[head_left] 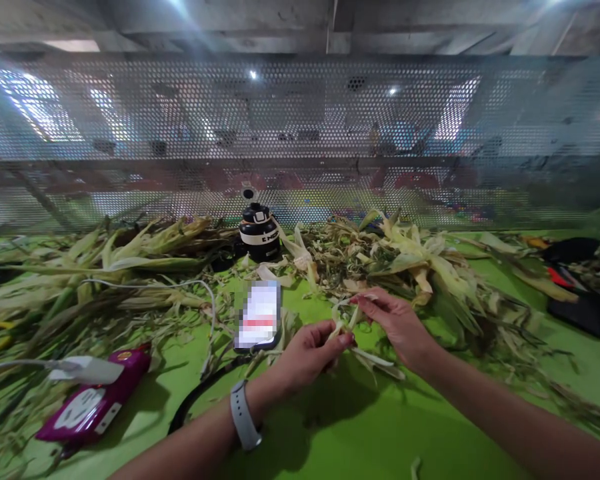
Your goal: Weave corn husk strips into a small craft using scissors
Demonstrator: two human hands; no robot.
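Observation:
Pale corn husk strips (347, 321) are pinched between my two hands above the green table. My left hand (313, 350), with a light watch strap on its wrist, grips the strips between thumb and fingers. To the right and slightly farther away, my right hand (393, 323) pinches the upper end of a strip. Longer husk pieces (377, 361) hang or lie just below and between the hands; I cannot tell if they are joined to the held strips. A phone (260, 317) with a lit screen lies left of my left hand.
Heaps of corn husks (145, 250) and shredded husk (350, 250) line the back of the green table (340, 433). A black bottle (259, 233) stands at the back. A purple power strip (100, 400) with a white plug lies at left, and a perforated panel (300, 133) rises behind.

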